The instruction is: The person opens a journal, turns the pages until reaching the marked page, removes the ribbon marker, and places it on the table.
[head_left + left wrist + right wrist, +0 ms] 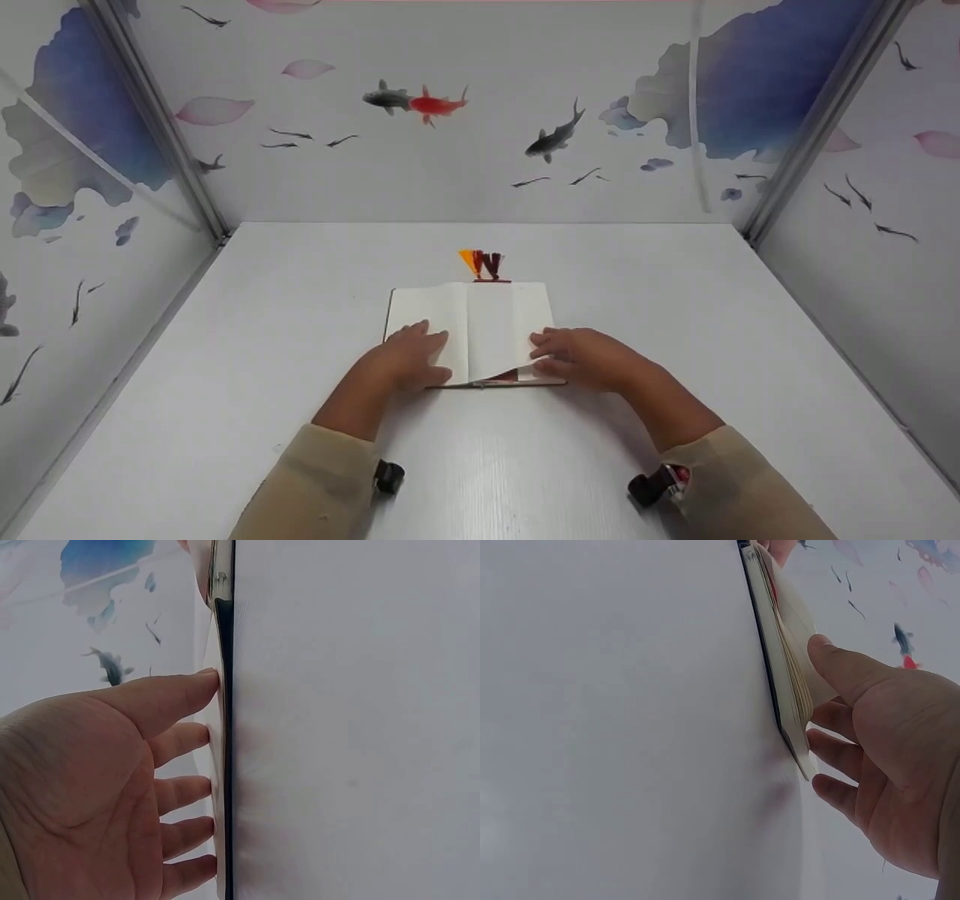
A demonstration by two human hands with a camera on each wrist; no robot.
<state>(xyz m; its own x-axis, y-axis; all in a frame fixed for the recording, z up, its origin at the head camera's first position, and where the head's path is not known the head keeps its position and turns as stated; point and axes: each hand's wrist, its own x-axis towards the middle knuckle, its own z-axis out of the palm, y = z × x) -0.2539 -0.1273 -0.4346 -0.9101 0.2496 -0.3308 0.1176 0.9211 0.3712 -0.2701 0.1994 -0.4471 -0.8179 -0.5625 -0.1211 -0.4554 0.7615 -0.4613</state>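
Note:
An open book (pixel 427 307) with blank cream pages and a dark cover lies on the white table. My left hand (pixel 411 356) rests on its left page, fingers spread and nearly straight, the thumb close to the bottom edge (pixel 229 727). At the right side, my right hand (pixel 581 358) holds a page (pixel 491 330) by its outer edge, thumb on the near side and fingers over it. The page's lower corner is raised, and a dark reddish patch (pixel 510 375) shows beneath. In the right wrist view the lifted page (pixel 799 615) bows away from the page stack (pixel 787 667).
Orange and dark red tassels (pixel 480 262) stick out past the book's top edge. The white table (pixel 300 277) is enclosed by panels printed with fish and petals (pixel 450 165). Small black cameras (pixel 388 476) sit at both sleeve cuffs.

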